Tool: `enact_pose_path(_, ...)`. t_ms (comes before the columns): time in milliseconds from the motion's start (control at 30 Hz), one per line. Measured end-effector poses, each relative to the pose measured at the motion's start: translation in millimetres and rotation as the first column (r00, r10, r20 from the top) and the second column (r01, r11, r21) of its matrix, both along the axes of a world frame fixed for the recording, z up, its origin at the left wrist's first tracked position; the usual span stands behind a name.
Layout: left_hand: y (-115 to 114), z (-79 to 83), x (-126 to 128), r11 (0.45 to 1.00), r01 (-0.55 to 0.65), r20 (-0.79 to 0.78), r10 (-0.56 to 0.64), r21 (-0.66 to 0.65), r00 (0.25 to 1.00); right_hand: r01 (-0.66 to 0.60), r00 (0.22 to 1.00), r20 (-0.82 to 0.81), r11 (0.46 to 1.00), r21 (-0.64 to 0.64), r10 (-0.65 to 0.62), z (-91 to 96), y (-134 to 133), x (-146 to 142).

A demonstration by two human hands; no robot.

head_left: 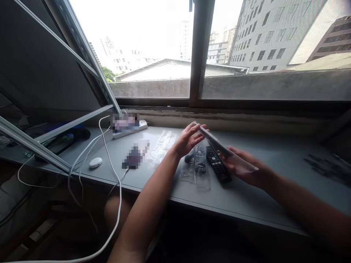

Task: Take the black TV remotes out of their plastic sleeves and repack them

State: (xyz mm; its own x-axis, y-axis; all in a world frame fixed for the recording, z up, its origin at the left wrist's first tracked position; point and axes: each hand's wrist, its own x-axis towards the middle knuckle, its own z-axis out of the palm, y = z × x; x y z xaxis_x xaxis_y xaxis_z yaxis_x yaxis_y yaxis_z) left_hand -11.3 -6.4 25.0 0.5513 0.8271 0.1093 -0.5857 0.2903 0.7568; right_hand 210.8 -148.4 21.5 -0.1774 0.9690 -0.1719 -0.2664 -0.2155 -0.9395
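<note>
I hold a long remote in a clear plastic sleeve (219,148) above the grey ledge (274,160). My left hand (189,138) pinches its far end with the fingertips. My right hand (244,166) grips the near end from below. Under it a black remote (218,166) with rows of buttons lies bare on the ledge. Left of that lie another remote in a clear sleeve (200,159) and an empty-looking clear sleeve (188,171).
A clear plastic bag (164,144) lies further left. A white power strip (128,128), white cables (109,160), a small white oval device (95,162) and blurred dark items (326,166) at far right sit on the ledge. A window runs behind.
</note>
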Motion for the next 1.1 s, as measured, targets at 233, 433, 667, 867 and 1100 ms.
enact_pose_path(233,9,-13.5,6,0.998,-0.019,-0.231,0.006,-0.055,0.973,0.162,0.942,0.266,0.972,0.170,-0.204,0.0,-3,-7)
enact_pose_path(433,16,-13.9,3,0.977,-0.207,-0.219,0.192,-0.046,0.957,0.170,0.887,0.380,0.952,0.254,-0.260,-0.4,-3,-4)
enact_pose_path(667,16,-11.7,2,0.957,-0.288,-0.237,0.271,-0.043,0.933,0.203,0.875,0.372,0.933,0.298,-0.310,0.5,-3,-2)
enact_pose_path(867,11,-11.7,4,0.980,-0.199,-0.307,0.188,-0.004,0.933,0.162,0.951,0.225,0.960,0.228,-0.214,-5.9,0,2)
enact_pose_path(1100,8,-14.8,8,0.989,-0.144,-0.302,0.149,0.040,0.942,-0.056,0.901,0.432,0.972,0.228,-0.050,3.3,-6,-3)
